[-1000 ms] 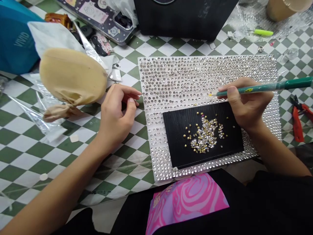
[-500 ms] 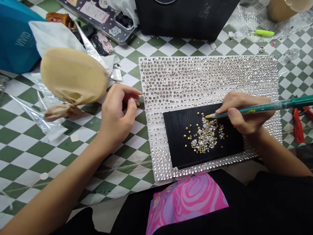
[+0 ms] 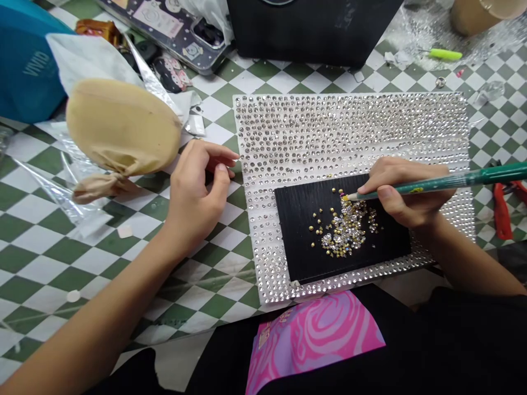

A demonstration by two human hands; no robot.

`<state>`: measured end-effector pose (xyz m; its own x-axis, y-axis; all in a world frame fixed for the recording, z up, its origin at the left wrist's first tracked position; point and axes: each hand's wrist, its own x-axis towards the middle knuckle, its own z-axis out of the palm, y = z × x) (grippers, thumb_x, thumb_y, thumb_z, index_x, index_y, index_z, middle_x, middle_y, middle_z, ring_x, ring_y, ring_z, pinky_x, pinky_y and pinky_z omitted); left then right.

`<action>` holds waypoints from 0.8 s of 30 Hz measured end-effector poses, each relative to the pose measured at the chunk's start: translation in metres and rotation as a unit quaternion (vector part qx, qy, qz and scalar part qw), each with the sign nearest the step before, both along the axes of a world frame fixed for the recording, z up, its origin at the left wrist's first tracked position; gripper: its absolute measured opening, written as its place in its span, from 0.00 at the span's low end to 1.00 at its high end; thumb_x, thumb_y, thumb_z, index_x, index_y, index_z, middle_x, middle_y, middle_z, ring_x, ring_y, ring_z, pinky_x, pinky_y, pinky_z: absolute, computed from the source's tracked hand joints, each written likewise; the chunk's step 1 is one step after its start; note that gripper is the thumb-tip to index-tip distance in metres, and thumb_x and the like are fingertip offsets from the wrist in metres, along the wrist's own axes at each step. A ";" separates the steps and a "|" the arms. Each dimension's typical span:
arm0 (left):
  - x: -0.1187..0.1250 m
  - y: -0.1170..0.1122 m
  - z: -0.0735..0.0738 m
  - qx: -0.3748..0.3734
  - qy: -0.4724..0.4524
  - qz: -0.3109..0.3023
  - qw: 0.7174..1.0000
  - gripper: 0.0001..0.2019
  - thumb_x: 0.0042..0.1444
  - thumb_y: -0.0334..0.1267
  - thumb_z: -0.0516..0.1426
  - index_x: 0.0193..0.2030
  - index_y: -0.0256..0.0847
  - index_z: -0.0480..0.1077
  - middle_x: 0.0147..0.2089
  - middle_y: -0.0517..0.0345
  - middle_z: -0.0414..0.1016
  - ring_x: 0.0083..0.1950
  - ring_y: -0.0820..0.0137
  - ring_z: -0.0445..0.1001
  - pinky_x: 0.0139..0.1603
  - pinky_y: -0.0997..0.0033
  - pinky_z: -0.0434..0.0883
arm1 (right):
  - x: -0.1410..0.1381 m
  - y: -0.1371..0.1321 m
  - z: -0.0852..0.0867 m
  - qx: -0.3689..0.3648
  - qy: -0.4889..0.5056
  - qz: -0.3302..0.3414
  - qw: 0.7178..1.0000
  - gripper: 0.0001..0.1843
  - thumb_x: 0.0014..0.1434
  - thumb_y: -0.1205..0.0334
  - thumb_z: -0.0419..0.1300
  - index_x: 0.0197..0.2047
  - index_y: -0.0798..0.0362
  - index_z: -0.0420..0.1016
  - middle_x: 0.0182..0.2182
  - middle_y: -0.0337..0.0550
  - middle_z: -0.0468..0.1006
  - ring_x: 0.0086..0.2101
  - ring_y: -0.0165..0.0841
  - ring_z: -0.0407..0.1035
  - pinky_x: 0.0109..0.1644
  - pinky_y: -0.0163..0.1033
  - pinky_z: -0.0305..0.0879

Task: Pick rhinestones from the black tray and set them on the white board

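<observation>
Pinching a green pencil (image 3: pixel 444 182) between thumb and fingers, the right hand (image 3: pixel 405 192) holds its grip above the far right part of a black board (image 3: pixel 300 241) in the head view, the only one there is. The loose stones (image 3: pixel 346 227), some gold-sided and some clear, lie to the left of that grip and nearer, heaped around the middle of the board with a few scattered apart. The pencil's long axis runs from the right side of the scene leftward and slightly nearer, its tip at the far end of the heap; whether it presses on a stone is too small to tell. The right hand is clearly nearer to the stones than the left hand (image 3: pixel 201 184), which rests on the checked tabletop (image 3: pixel 214 285), thumb and fingers loosely parted with nothing visible between them, its fingertips just beside the left edge of a white sheet (image 3: pixel 269 213) set with rows of stones. The board lies on that sheet, long side left to right. Among the containers, a beige pouch (image 3: pixel 123 126) left of the left hand is knotted, its contents hidden; the turquoise bag (image 3: pixel 33 82) at far left and the black box (image 3: pixel 308 38) at the far side show nothing inside.
</observation>
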<state>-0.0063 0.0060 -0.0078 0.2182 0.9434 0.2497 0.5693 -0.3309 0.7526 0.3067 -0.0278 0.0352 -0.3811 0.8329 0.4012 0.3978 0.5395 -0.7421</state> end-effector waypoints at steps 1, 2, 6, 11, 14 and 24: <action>0.000 0.000 0.000 0.000 0.000 0.000 1.000 0.10 0.58 0.28 0.50 0.42 0.40 0.69 0.39 0.59 0.70 0.34 0.81 0.70 0.38 0.78 0.68 | 0.000 0.000 0.000 -0.002 0.000 -0.003 1.000 0.10 0.54 0.70 0.59 0.35 0.47 0.79 0.22 0.38 0.74 0.22 0.28 0.65 0.23 0.38 0.58; 0.000 0.000 0.000 -0.001 -0.001 0.000 1.000 0.10 0.58 0.28 0.50 0.42 0.40 0.69 0.39 0.59 0.70 0.34 0.81 0.69 0.37 0.78 0.68 | 0.001 0.000 -0.001 -0.004 -0.002 -0.007 1.000 0.10 0.55 0.69 0.59 0.35 0.46 0.79 0.22 0.37 0.74 0.21 0.28 0.65 0.23 0.38 0.58; 0.001 0.000 0.001 -0.003 -0.005 0.000 1.000 0.09 0.58 0.28 0.50 0.41 0.42 0.69 0.39 0.59 0.70 0.34 0.80 0.70 0.37 0.76 0.68 | 0.002 0.001 -0.001 -0.011 -0.018 -0.019 1.000 0.08 0.56 0.65 0.58 0.33 0.43 0.79 0.21 0.36 0.73 0.21 0.28 0.65 0.21 0.38 0.59; 0.001 0.000 0.002 -0.005 -0.009 0.003 1.000 0.09 0.58 0.28 0.50 0.41 0.42 0.69 0.38 0.59 0.70 0.34 0.79 0.69 0.37 0.74 0.68 | 0.001 0.000 -0.001 -0.021 -0.015 -0.046 0.999 0.08 0.56 0.61 0.58 0.30 0.43 0.78 0.19 0.37 0.72 0.20 0.30 0.65 0.21 0.40 0.60; 0.001 0.000 0.003 -0.007 -0.010 0.004 1.000 0.09 0.58 0.29 0.50 0.41 0.42 0.69 0.39 0.59 0.70 0.34 0.79 0.69 0.37 0.74 0.68 | -0.002 0.001 -0.003 -0.006 0.025 -0.075 0.997 0.08 0.57 0.61 0.58 0.29 0.45 0.78 0.19 0.38 0.73 0.20 0.29 0.65 0.22 0.40 0.60; 0.001 -0.001 0.001 -0.015 -0.016 0.002 1.000 0.09 0.59 0.30 0.49 0.42 0.41 0.69 0.38 0.58 0.70 0.34 0.79 0.70 0.37 0.75 0.68 | -0.009 0.007 -0.005 0.043 0.038 -0.221 0.974 0.08 0.60 0.67 0.59 0.33 0.55 0.80 0.29 0.40 0.79 0.28 0.26 0.74 0.32 0.33 0.70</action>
<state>-0.0053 0.0054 -0.0065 0.2064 0.9513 0.2292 0.5455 -0.3063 0.7801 0.2979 -0.0212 0.0298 0.0401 0.8713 0.4891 0.5498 0.3895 -0.7389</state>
